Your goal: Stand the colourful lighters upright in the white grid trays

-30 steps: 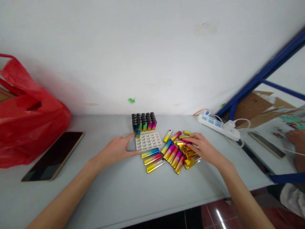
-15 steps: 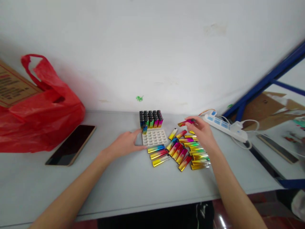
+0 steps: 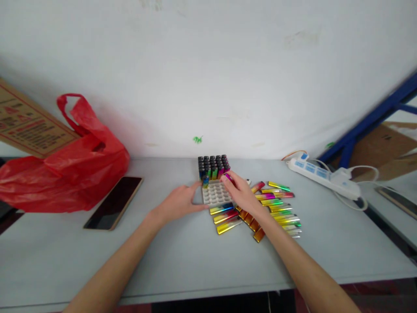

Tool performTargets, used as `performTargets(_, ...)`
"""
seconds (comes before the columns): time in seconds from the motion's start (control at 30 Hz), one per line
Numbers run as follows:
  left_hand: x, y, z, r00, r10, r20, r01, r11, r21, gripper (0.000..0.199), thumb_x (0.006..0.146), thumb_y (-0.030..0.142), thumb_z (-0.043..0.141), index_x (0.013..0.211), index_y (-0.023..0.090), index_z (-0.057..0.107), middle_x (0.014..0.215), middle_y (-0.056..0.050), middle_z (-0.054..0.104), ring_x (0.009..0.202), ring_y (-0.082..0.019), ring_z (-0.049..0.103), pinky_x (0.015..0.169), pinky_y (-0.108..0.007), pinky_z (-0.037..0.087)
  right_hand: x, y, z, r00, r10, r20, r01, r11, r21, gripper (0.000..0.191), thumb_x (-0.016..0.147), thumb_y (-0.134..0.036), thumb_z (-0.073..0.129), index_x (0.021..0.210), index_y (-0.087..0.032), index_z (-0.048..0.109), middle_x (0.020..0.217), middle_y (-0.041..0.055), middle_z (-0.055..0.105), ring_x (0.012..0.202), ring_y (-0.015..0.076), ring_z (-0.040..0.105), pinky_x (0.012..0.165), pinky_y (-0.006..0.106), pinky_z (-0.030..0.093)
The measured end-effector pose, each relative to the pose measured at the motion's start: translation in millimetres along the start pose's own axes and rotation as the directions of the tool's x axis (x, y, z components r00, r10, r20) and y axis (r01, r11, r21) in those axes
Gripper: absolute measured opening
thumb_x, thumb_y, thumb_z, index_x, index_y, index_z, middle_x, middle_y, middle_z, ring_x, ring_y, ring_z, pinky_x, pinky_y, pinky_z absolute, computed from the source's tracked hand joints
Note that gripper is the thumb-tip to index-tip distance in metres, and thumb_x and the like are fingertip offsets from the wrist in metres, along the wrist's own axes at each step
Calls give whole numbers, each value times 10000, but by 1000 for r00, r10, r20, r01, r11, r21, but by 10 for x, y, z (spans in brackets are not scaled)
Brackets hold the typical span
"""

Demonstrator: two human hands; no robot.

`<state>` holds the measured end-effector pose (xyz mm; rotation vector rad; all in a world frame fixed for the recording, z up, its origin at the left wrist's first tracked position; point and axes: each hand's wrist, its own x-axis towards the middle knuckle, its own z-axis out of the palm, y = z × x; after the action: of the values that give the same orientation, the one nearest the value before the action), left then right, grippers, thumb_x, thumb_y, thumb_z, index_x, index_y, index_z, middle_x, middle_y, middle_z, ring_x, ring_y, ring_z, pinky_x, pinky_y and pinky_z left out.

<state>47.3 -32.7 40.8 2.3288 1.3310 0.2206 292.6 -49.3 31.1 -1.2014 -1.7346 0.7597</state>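
Note:
A white tray (image 3: 213, 196) with rows of slots lies on the table. Its back rows hold many upright lighters (image 3: 213, 163) with black tops and shiny coloured bodies, and one blue lighter (image 3: 206, 181) stands in front of them at the left. My left hand (image 3: 180, 201) is at the tray's left side, thumb and forefinger spread apart around its front left corner, seemingly touching the edge. Over the tray's right side, my right hand (image 3: 240, 191) pinches a magenta lighter (image 3: 228, 176), mostly covered by the fingers. Several loose lighters (image 3: 276, 204) lie to the right, partly under my right forearm.
A dark phone (image 3: 114, 203) lies on the left, by a red plastic bag (image 3: 97, 167) and a cardboard box (image 3: 32, 124). On the right are a white power strip (image 3: 322, 177) with cables and a blue metal frame (image 3: 368, 117). A white wall rises behind the table.
My right hand has moved left from above the loose lighters to the tray, carrying the magenta lighter. My left hand stays at the tray's left side. The camera view has shifted slightly.

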Motion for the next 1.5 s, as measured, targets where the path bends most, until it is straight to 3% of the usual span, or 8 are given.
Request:
performTargets(0.17, -11, 18, -17, 999, -20, 25, 20, 1000, 15, 725, 876, 689, 673, 1406, 200, 590, 678, 19, 650, 620, -243, 640, 567, -304, 351, -60, -91, 28, 987, 145, -64, -147, 989, -25, 565, 999, -664, 557, 644, -235, 462, 599, -43, 460, 611, 144, 434, 583, 280, 318)
performTargets(0.3, -13, 23, -25, 999, -18, 40, 17, 1000, 19, 765, 883, 702, 661, 1435, 179, 573, 676, 20, 654, 624, -246, 640, 578, -311, 358, -56, -166, 49, 975, 190, -117, -198, 978, -60, 546, 975, -606, 523, 579, -244, 424, 551, -33, 450, 578, 141, 419, 573, 295, 281)
performTargets(0.5, -15, 19, -23, 998, -27, 48, 27, 1000, 12, 738, 891, 698, 656, 1413, 181, 577, 673, 26, 642, 619, -236, 633, 577, -310, 352, -85, -160, 37, 970, 188, -155, -207, 972, -112, 423, 940, -511, 491, 612, -247, 451, 555, -23, 500, 569, 148, 435, 572, 298, 279)
performTargets(0.9, -5, 3, -21, 996, -51, 78, 49, 998, 32, 745, 897, 709, 636, 1428, 192, 564, 676, 30, 633, 620, -229, 623, 579, -310, 341, -91, -214, 63, 983, 133, -125, -153, 975, -163, 516, 1017, -554, 557, 623, -237, 457, 581, -21, 517, 598, 148, 493, 602, 284, 316)
performTargets(1.23, -6, 15, -14, 998, -44, 55, 42, 998, 36, 774, 884, 710, 647, 1446, 183, 568, 668, 38, 611, 618, -220, 613, 575, -303, 340, -124, -224, 98, 989, 110, -101, -132, 962, -238, 330, 998, -356, 528, 691, -245, 483, 596, -18, 550, 579, 158, 491, 606, 293, 304)
performTargets(1.4, -13, 8, -7, 998, -41, 53, 39, 999, 38, 754, 888, 706, 653, 1421, 178, 582, 660, 41, 609, 614, -219, 615, 563, -300, 340, -154, -217, 100, 993, 89, -80, -106, 965, -239, 328, 1047, -393, 510, 753, -245, 525, 639, -8, 604, 602, 176, 556, 627, 292, 343)
performTargets(1.5, -17, -4, -4, 998, -32, 53, 30, 999, 28, 744, 893, 698, 662, 1422, 181, 578, 673, 36, 626, 616, -219, 626, 558, -300, 343, -157, -205, 98, 995, 82, -62, -93, 974, -207, 306, 1078, -475, 529, 890, -239, 580, 683, -14, 627, 635, 194, 604, 637, 293, 378)
